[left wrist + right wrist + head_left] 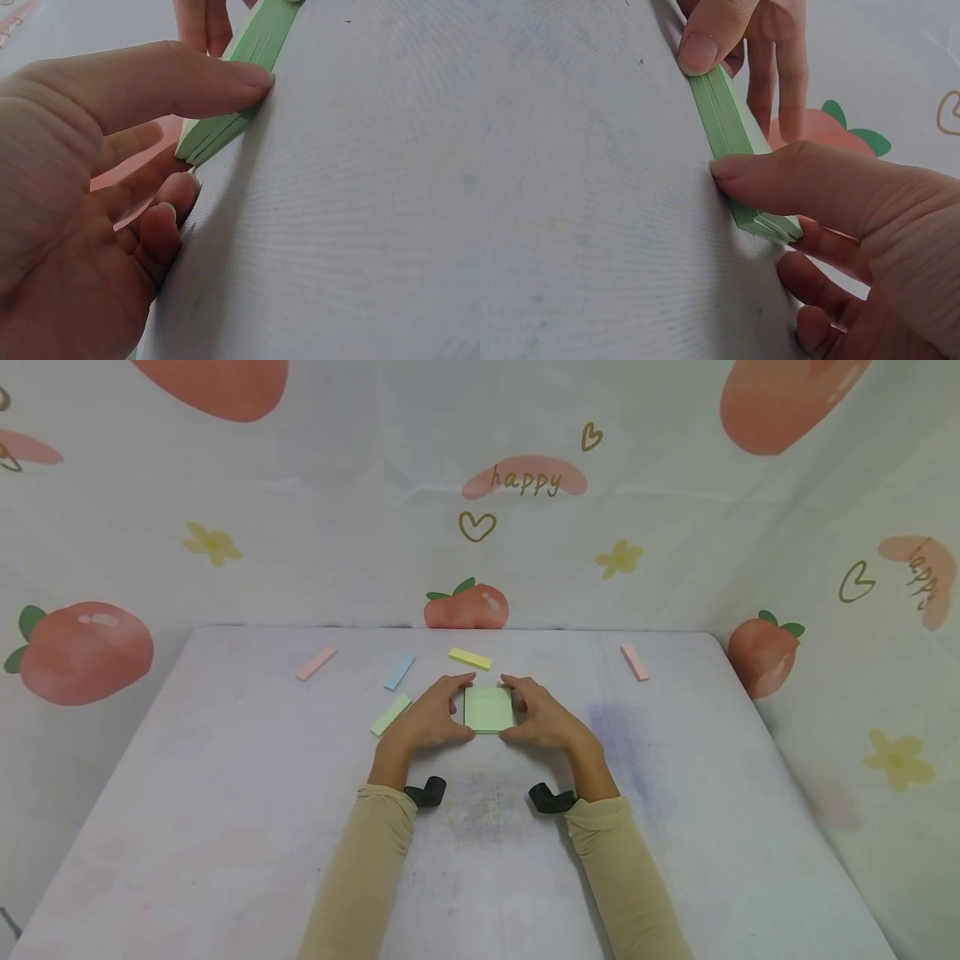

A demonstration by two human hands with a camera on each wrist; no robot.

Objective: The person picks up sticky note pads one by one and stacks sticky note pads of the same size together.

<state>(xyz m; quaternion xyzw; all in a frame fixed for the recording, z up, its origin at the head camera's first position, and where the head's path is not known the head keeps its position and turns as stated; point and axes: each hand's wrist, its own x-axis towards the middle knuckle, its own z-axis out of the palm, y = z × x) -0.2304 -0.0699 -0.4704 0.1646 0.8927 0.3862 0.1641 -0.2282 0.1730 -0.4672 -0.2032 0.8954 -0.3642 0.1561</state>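
Note:
A square pale green sticky-note pad [487, 708] lies on the table between the two hands. My left hand [431, 717] grips its left side, the thumb on the near edge and fingers reaching towards the far edge. Mirroring this, my right hand [552, 718] holds the right side, thumb also at the near edge. The left wrist view shows the layered green edge [214, 136] under the left thumb. In the right wrist view, the right thumb presses the same stacked edge [720, 112], and fine gaps show between layers. Some fingertips are hidden behind the pad.
A narrow light green strip [391, 716] lies just left of the left hand. Behind it are a blue strip [400, 672], a yellow strip [470, 659] and a pink strip [317, 663]. Another pink strip [634, 662] lies at the back right. A printed curtain [375, 560] hangs behind the white table [225, 793].

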